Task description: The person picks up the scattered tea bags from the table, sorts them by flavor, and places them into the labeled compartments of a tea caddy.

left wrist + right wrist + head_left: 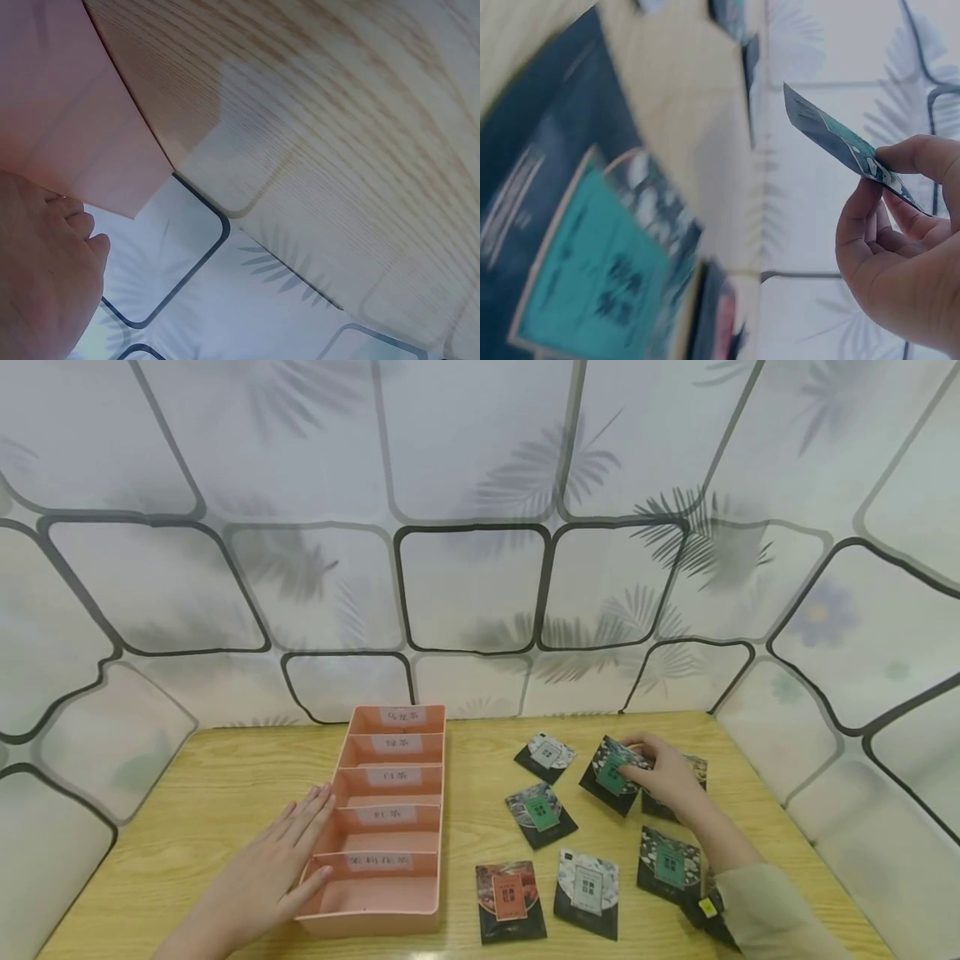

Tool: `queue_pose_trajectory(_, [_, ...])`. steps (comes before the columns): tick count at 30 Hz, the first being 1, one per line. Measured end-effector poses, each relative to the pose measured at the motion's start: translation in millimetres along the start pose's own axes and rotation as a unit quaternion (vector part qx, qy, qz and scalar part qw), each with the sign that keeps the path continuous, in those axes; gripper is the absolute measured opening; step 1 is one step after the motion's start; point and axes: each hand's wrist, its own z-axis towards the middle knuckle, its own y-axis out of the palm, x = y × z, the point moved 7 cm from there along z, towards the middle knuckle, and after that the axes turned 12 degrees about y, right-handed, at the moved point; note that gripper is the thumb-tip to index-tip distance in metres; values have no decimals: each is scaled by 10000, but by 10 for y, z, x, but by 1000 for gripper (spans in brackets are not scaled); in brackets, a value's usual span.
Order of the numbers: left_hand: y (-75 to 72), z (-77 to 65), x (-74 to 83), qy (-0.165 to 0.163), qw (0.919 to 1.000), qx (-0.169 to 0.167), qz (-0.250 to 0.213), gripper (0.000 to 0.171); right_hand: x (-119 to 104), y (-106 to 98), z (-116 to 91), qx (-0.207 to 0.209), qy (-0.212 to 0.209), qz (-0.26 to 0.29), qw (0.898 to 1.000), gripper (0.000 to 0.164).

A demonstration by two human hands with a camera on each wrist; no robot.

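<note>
My right hand (669,774) pinches a dark tea sachet with a green label (611,775) by its edge, between thumb and fingers. In the right wrist view the held sachet (840,142) tilts clear of the table. My left hand (273,853) rests along the left side of a long pink box (375,925), its fingers straight. Five labelled compartments run down the box. From the left wrist, the hand (49,262) shows at the edge of the pink wall (82,112). Another green-label sachet (542,814) lies left of the right hand, near a white-label sachet (546,755).
At the front lie a red-label sachet (511,902) and a white-label one (587,893). A green-label sachet (670,864) and a dark packet with a yellow patch (707,907) lie by the right sleeve (772,910). Patterned cloth (472,585) encloses the wooden table (225,793).
</note>
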Motion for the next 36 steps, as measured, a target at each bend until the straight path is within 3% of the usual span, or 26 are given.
queue_pose_trajectory(10, [-2,-4,5,29,10000,44,20,84,-408,62,-137,-186,-366,503,9979,46])
queue_pose_trajectory(19, [-8,-9,12,22,9999,126,97,79,-744,147,-261,-340,-660,875,9934,45])
queue_pose_trajectory(36, [7,-6,13,-25,10000,70,10,83,-1233,474,-446,-1081,-1186,1521,9753,39])
